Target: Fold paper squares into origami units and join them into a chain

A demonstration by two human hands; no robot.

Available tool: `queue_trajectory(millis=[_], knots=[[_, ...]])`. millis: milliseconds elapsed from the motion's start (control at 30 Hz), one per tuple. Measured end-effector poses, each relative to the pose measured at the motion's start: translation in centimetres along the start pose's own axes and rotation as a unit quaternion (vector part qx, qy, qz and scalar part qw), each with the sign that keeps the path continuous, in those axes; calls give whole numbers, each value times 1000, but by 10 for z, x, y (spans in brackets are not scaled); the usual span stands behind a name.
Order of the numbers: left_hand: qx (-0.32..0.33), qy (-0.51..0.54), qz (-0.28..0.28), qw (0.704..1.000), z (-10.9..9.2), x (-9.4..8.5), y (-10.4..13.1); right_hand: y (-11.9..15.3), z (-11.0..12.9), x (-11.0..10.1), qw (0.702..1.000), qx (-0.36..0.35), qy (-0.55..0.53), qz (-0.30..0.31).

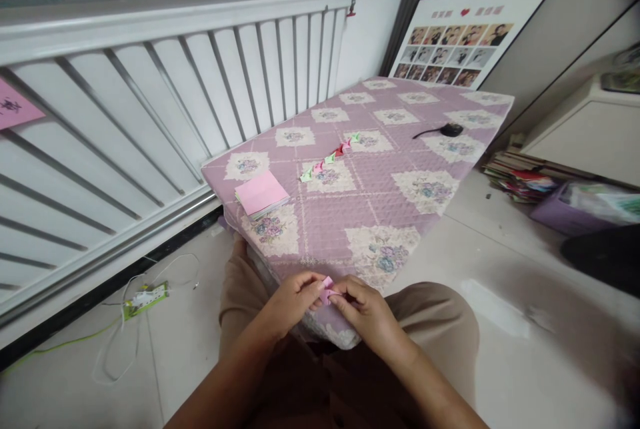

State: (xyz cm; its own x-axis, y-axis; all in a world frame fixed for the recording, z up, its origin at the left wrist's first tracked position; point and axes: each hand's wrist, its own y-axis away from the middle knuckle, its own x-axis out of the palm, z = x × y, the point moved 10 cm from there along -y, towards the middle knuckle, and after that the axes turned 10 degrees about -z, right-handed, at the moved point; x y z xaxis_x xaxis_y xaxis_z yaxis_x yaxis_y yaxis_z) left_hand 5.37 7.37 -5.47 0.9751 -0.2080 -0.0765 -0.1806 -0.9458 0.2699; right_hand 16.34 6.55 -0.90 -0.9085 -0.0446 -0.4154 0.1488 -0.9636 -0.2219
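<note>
Small folded pink paper (327, 291) pinched between both hands' (331, 302) fingertips, nearly closed, at the table's (373, 202) near corner

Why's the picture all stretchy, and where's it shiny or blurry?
In the head view, the white slats fan out, maybe from a wide lens; a patch of floor shines; the right edge looks dark and smeary; the folded pink paper looks soft.

Floral-covered table (375, 206), paper stack (262, 193), folded paper row (330, 158); black object (451, 130)
</note>
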Motion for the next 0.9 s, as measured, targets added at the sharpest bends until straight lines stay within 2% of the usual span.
queue_trajectory(millis=[133, 233, 300, 467, 700, 900], knots=[[-20, 62, -40, 997, 12, 1, 4, 5, -23, 1, 990, 100, -82, -62], [-25, 53, -76, 995, 15, -2, 7, 8, -29, 6, 979, 138, -133, -70], [-13, 19, -80, 997, 10, -2, 9, 8, -29, 8, 974, 157, -149, -66], [30, -79, -111, 990, -3, -6, 13, 4, -23, 10, 976, 164, -138, -41], [8, -77, -85, 993, 13, 1, 14, 7, -29, 7, 962, 201, -172, -67], [52, -167, -137, 975, 1, -4, 18, 6, -27, 3, 967, 190, -147, -89]])
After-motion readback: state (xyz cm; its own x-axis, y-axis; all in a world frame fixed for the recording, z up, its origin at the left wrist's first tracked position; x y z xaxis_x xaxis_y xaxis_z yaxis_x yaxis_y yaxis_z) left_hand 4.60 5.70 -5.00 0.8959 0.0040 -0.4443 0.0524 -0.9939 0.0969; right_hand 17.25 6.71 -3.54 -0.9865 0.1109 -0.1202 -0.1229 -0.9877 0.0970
